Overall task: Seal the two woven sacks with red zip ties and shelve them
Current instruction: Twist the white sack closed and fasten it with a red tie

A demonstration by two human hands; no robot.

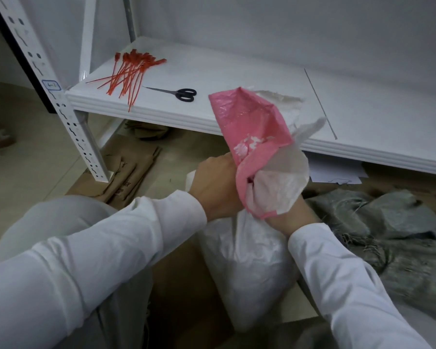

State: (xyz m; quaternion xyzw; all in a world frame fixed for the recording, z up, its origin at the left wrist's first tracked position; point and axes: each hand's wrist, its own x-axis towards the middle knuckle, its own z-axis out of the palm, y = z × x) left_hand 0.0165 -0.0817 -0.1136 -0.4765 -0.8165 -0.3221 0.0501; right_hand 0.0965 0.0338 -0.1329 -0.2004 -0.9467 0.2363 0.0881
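Just below the fingers the white woven sack [247, 260] is stood; its soft, limp neck, likely the best hold, is clenched by the left hand [217, 185]. The right hand [291, 214] is hidden under the pink flap [249, 127], so its grip cannot be told. Well beyond the fingertips, red zip ties [130, 71] are laid.

L hand [217, 187] grips gathered neck of white sack [247, 260], upright on floor. Pink top [249, 122] flops over R hand [296, 214]; fingers hidden. Red zip ties [129, 74] and scissors [179, 93] lie on shelf [237, 71], near each other, not touching. Grey sack [400, 235] slumped on floor at R.
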